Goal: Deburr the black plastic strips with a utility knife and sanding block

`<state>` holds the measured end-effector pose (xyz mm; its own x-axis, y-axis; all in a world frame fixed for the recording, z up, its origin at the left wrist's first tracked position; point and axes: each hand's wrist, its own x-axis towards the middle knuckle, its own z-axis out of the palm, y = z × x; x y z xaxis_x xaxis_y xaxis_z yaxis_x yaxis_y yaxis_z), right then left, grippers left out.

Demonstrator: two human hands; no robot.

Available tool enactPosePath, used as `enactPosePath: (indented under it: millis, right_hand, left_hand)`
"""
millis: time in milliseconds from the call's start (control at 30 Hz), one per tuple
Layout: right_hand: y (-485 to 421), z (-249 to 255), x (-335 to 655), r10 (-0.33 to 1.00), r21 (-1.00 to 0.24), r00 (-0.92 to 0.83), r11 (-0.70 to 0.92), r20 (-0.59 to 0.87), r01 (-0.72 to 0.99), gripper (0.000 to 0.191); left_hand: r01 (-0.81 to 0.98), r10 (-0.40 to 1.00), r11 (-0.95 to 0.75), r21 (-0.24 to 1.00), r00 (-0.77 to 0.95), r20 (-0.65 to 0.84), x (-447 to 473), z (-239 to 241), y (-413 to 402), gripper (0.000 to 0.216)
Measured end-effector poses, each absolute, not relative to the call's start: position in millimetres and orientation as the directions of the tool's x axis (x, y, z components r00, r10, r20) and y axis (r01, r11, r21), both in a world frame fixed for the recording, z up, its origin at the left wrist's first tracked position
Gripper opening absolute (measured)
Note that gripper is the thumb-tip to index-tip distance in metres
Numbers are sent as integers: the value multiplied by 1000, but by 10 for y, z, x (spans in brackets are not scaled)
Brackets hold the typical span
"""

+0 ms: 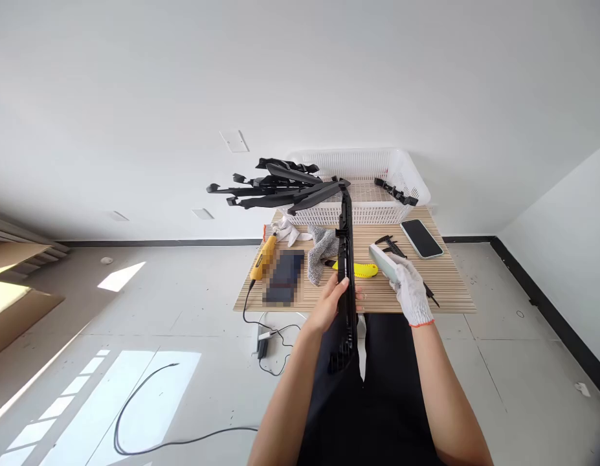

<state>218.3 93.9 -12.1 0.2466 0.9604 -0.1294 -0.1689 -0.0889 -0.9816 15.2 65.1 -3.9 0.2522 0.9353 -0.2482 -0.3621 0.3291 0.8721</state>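
My bare left hand (329,305) is closed around the lower middle of a long black plastic trim piece (347,259). The piece stands lengthwise in front of me, its lower end over my lap and its upper end near the basket. In a white knit glove, my right hand (410,292) grips a pale grey-green flat block (383,261), apart from the trim piece. A yellow utility knife (365,270) lies on the table behind the piece, which hides part of it. Beside it is a crumpled grey cloth (322,251). Black calipers (394,246) lie partly behind my right hand.
A white plastic basket (367,213) stands at the table's back, with several black trim pieces (280,194) jutting out leftward and another black part (395,191) at its right. A phone (421,238), white glove (286,230) and corded yellow tool (263,257) lie on the slatted table (455,294).
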Motion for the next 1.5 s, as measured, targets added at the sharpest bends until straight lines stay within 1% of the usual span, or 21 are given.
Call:
enactPosePath:
  millis: [67,133,200,233,300,367,467,567,667,767,833,933,1033,1100,1167,1233,1300,1367,1433,1467,1500]
  right_hand:
    - [958,-133,2190,927,-967,312,-148,-208,-206,50]
    - [977,-165,2198,857,-934,407,-204,-316,-294,59]
    - [988,-199,2204,811,-910,457,-209,-366,-357,59]
    - [990,-211,2206,819,-912,454,-190,-352,-363,55]
    - [983,-218,2210,876,-927,402,-118,-266,-355,45]
    - [961,-202,2217,923,-932,338,-52,-182,-358,43]
    - [908,-154,2228,949,-927,270,-53,-163,-372,38]
    - [866,-115,2223,978,-932,166,-62,-128,-356,33]
    - [860,-90,2217,990,-933,110,-44,-88,-356,33]
    - [865,-67,2251,983,-906,161,-11,-87,-422,41]
    - [860,-57,2288,978,-890,200,36,-63,-455,38]
    - [851,-64,2303,974,-900,224,63,-40,-430,34]
    - [860,-97,2223,974,-926,213,8,-77,-376,30]
    - [869,-113,2148,983,-943,170,-9,-69,-334,33]
    - [872,-109,2094,981,-950,191,28,-33,-310,45]
    - [866,-85,2073,971,-954,237,56,-16,-294,64]
    - [861,-55,2073,978,-966,203,10,-45,-260,73]
    - [867,-35,2073,976,-970,198,-45,-94,-237,69]
    - [881,-31,2061,954,-960,278,-28,-109,-280,60]
    - [889,-34,2049,949,-951,295,-13,-109,-308,56]
    - [895,-40,2035,958,-945,266,-18,-110,-325,54]
  left_hand:
    - [-373,922,357,856,290,-258,215,-70,555,48]
    - [-393,923,359,846,281,-262,276,-101,509,47]
    - [-413,933,344,843,252,-257,320,-121,510,47]
    - [-419,937,335,844,241,-252,333,-125,520,48]
    - [-413,944,317,854,225,-241,341,-129,543,51]
    - [-384,951,298,874,199,-237,328,-136,556,54]
    - [-322,960,274,906,154,-235,294,-166,567,55]
    - [-243,966,249,937,134,-222,281,-203,591,53]
    - [-115,975,207,972,100,-196,302,-217,620,51]
    - [67,978,191,979,72,-196,333,-209,622,50]
    - [145,982,171,974,53,-181,345,-203,611,49]
    - [179,990,127,976,35,-136,343,-206,599,45]
    - [206,991,101,973,70,-118,325,-214,599,44]
    - [208,988,103,973,96,-125,310,-215,600,45]
    - [213,985,101,972,117,-128,300,-209,598,45]
    - [239,985,79,968,134,-114,295,-200,596,45]
    - [264,985,62,963,140,-102,295,-188,598,45]
    - [276,984,61,959,142,-104,294,-175,603,45]
    - [281,981,64,958,157,-112,292,-162,609,45]
    - [286,978,65,956,170,-118,290,-154,612,45]
    - [291,974,72,954,187,-131,287,-145,613,45]
